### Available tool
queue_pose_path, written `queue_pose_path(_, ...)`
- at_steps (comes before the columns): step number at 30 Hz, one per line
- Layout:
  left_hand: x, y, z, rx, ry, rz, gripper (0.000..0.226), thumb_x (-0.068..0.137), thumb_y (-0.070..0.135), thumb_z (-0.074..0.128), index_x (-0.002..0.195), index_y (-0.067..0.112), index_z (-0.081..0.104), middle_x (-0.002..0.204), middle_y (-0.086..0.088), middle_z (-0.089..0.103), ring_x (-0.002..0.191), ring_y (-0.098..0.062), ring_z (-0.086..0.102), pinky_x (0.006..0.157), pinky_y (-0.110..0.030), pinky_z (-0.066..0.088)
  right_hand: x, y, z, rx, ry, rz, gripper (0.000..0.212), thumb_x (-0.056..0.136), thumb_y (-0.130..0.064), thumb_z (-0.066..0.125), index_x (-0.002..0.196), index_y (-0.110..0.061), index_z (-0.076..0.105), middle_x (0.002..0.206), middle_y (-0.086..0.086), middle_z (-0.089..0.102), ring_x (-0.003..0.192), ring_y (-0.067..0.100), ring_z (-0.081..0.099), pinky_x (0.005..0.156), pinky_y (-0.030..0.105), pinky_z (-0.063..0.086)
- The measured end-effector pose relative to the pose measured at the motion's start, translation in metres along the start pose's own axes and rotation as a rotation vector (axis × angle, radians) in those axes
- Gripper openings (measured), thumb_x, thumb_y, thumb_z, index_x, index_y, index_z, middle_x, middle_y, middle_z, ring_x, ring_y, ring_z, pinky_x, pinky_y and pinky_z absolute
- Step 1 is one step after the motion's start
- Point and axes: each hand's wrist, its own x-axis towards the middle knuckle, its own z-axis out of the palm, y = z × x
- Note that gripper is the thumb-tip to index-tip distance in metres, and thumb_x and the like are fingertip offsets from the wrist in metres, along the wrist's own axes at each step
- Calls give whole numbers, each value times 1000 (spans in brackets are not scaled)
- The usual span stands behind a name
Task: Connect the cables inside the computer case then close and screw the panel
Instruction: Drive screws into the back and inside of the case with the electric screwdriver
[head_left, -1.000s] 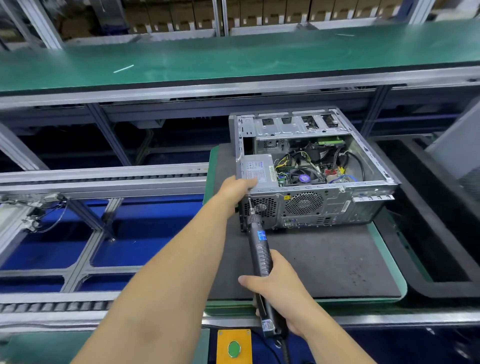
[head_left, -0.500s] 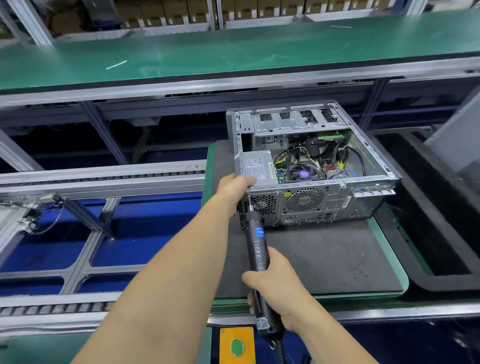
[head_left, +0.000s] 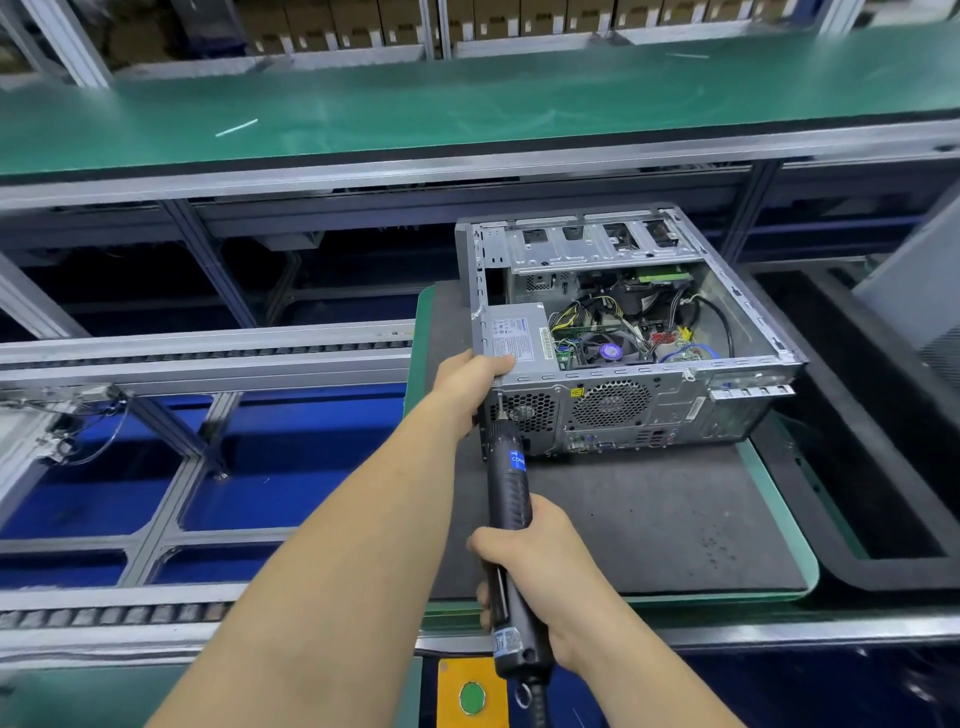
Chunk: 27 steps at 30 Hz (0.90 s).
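Little has shifted since a moment ago: my left hand (head_left: 470, 376) still grips the near left corner of the computer case (head_left: 623, 332), and my right hand (head_left: 540, 561) stays wrapped around the electric screwdriver (head_left: 511, 499). Its black ribbed barrel runs away from me, tip against the perforated grey steel rear. A blue label on it is too blurred to read. Open side up, the case lies on a dark mat (head_left: 649, 514).

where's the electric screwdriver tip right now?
Head view, centre: the electric screwdriver, held in the right hand, has its tip at the computer case rear panel's left edge, just below the left hand.
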Motion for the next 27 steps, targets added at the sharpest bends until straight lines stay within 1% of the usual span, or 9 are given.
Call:
queue_pose_path(6,-1,1,2,-12,16,-5,20,84,14,75,102,17,67,90,-2,75,67,-15,69,48,-24,52,-2,-4,-2,-70,6,0,24,81,0,62,90,-12,44,75,13,48,50,25,53,52,33,49)
queue_pose_path(9,0,1,3,-15,15,7,28,85,13,74,112,14,66,101,-5,75,84,-20,71,60,-28,56,-2,-5,-4,-102,9,-1,24,81,0,62,91,-12,43,75,12,48,48,23,54,48,30,48)
queue_pose_path(12,2,1,2,-6,5,-7,35,84,15,75,118,14,64,107,-5,74,94,-23,70,77,-38,59,1,-3,-12,-216,50,-22,27,72,-12,65,90,-14,45,78,10,48,61,24,52,58,35,48)
queue_pose_path(13,2,1,1,-1,0,-11,35,84,16,75,118,15,64,105,-4,74,93,-23,71,77,-38,60,1,-3,-16,-266,61,-19,29,69,-16,65,91,-15,46,79,10,49,66,25,52,62,37,49)
queue_pose_path(16,3,-1,-3,0,-27,-17,28,83,20,75,111,21,67,89,2,78,74,-15,74,58,-28,58,4,4,-26,-478,105,-37,34,72,-22,69,100,-22,49,88,4,59,70,21,55,66,35,53)
queue_pose_path(18,1,-2,-4,-11,-34,-15,28,83,22,76,110,24,68,86,5,78,67,-10,74,54,-24,55,6,9,-30,-600,157,-92,34,75,-23,70,102,-27,49,91,1,62,71,14,56,67,30,56)
queue_pose_path(23,-1,-7,-3,-18,-29,24,34,84,26,74,117,28,67,98,7,77,83,-12,73,64,-27,54,10,17,-29,-520,152,-133,33,79,-31,76,102,-27,54,92,2,63,76,13,57,72,29,55)
queue_pose_path(24,-2,-8,-2,-16,-28,30,35,85,26,74,118,29,67,99,7,77,83,-12,73,64,-27,54,11,18,-30,-483,143,-129,32,79,-33,78,101,-26,55,89,0,62,74,12,56,71,27,54)
queue_pose_path(27,-4,-8,-3,-38,-31,30,33,85,26,74,117,28,67,96,7,77,69,-7,73,52,-20,53,11,21,-33,-438,141,-135,31,79,-34,78,99,-23,57,81,-4,56,70,9,52,69,24,49)
